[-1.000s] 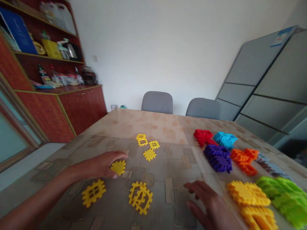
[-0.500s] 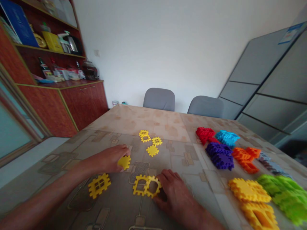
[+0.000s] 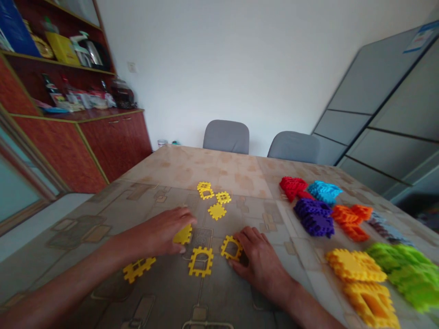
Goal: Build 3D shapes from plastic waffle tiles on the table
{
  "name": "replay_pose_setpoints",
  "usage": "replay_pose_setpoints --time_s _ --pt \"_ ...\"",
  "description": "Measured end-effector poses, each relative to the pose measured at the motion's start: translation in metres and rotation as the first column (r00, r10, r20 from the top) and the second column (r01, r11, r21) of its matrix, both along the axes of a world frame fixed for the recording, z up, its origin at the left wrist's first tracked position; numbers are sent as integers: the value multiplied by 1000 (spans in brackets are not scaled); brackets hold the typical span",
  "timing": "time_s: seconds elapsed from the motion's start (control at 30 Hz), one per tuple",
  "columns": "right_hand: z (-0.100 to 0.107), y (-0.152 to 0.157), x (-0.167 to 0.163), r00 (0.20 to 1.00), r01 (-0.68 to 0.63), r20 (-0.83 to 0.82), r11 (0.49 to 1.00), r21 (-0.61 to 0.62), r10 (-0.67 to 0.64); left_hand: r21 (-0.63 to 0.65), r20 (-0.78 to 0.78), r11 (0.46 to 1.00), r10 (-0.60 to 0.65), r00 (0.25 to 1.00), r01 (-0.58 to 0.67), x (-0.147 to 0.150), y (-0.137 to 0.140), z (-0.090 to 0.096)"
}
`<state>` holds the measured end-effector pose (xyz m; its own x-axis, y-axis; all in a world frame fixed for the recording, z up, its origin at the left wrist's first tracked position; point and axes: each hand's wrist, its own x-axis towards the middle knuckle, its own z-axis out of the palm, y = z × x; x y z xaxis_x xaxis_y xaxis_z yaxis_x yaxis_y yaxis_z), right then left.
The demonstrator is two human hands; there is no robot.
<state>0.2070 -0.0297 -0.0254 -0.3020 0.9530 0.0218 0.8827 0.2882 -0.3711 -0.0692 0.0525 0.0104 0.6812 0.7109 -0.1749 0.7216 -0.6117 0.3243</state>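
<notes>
My left hand (image 3: pixel 171 230) grips a solid yellow interlocking square tile (image 3: pixel 184 234) with toothed edges, just above or on the table. In my right hand (image 3: pixel 255 256) is a yellow tile with a large hole (image 3: pixel 224 247), pinched at its right edge. Between the hands a yellow arch-holed tile (image 3: pixel 200 273) lies flat, touching neither. A yellow window-pattern tile (image 3: pixel 132 273) lies partly hidden below my left forearm. Farther off lie a solid yellow tile (image 3: pixel 217 211), another window tile (image 3: pixel 223 197) and a small overlapping pair of yellow tiles (image 3: pixel 205 185).
On the right of the patterned table (image 3: pixel 247 297) sit piles of toothed tiles: red (image 3: pixel 293 186), light blue (image 3: pixel 324 192), purple (image 3: pixel 313 217), orange (image 3: pixel 351 221), grey (image 3: pixel 387 228), green (image 3: pixel 411 276) and yellow (image 3: pixel 356 265). Two grey chairs (image 3: pixel 226 137) stand behind the table.
The right-hand tile has come away from the arch-holed tile and moved up and right with my right hand. My left hand has shifted slightly right with the solid tile.
</notes>
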Motion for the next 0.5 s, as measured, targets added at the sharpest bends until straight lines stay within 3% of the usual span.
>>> replay_pose_setpoints --time_s 0.13,0.3,0.5 --pt "-1 2 3 1000 -8 14 1000 17 8 -34 45 993 -111 993 113 6 -18 -16" --pt "-10 11 11 999 -35 -40 998 52 37 0 14 997 -73 997 73 10 -27 -47" --pt "-10 22 30 989 -86 -109 992 94 96 -15 59 997 -79 995 80 31 -35 -48"
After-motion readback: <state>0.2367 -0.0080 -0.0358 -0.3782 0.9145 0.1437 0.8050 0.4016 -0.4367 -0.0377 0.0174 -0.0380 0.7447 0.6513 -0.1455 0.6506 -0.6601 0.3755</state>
